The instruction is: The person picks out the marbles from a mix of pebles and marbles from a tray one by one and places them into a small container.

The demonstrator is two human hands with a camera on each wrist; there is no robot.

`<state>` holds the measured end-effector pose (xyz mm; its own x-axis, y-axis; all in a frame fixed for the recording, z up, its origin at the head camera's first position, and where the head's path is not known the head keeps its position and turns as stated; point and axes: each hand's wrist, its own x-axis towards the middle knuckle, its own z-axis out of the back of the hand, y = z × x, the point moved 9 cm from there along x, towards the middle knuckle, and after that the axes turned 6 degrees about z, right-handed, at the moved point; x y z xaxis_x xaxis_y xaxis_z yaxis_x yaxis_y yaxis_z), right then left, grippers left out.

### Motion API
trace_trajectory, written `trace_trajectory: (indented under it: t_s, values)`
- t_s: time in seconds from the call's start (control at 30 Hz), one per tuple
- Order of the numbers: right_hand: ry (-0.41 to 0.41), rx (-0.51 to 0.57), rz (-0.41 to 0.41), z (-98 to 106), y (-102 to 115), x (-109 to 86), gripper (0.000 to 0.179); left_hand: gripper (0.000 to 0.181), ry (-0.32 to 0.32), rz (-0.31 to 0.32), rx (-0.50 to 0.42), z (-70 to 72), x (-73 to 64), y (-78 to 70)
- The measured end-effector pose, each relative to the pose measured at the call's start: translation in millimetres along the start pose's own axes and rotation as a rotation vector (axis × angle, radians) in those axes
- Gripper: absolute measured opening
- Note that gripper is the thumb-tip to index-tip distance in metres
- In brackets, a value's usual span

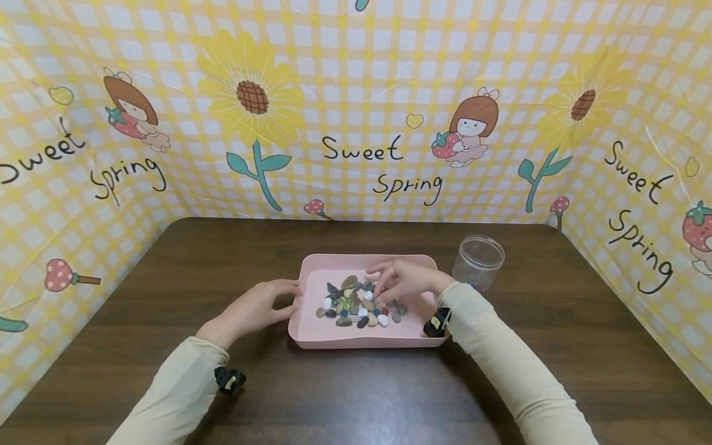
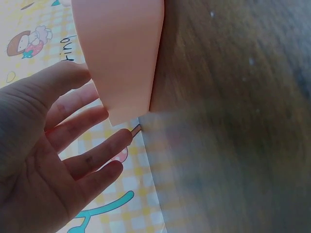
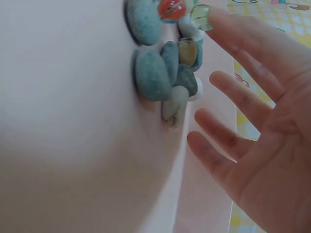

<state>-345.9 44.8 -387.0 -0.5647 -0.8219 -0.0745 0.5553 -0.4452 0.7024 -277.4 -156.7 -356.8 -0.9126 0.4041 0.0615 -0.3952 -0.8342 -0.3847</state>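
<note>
A pink tray [image 1: 367, 343] holds a pile of smooth pebbles [image 1: 345, 321] mixed with glass marbles. My left hand [image 1: 253, 312] is at the tray's left side, thumb and fingertips lightly touching its rim and wall, fingers nearly straight. Over the right part of the pile reaches my right hand [image 1: 408, 278]. In the right wrist view its thumb and index finger meet at a clear green marble [image 3: 200, 17], while the other fingers stay spread. Beside that marble are a red marble [image 3: 171, 9] and several grey pebbles [image 3: 153, 75].
A clear round jar [image 1: 479, 262] without a lid stands behind the tray's right end, with small coloured bits at its bottom. The dark wooden table [image 1: 356, 395] is bordered by a yellow checked cloth [image 1: 356, 80] at the back and sides.
</note>
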Motion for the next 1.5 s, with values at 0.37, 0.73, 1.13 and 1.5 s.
trace_trajectory:
  t_s: [0.37,0.73,1.13,1.5]
  values:
    - [-0.044,-0.010,-0.001,15,4,-6.5,0.009,0.029,0.001,-0.002,0.004,0.2,1.3,0.4]
    - [-0.070,-0.006,0.114,30,18,-11.4,0.013,0.029,0.010,0.013,0.001,0.0,1.5,1.8]
    - [-0.098,-0.005,0.099,40,23,-18.5,0.009,0.029,0.006,0.008,0.005,0.2,1.1,0.7]
    - [-0.150,-0.019,0.079,52,26,-30.1,0.009,0.029,0.000,-0.005,0.001,0.8,0.8,-0.5]
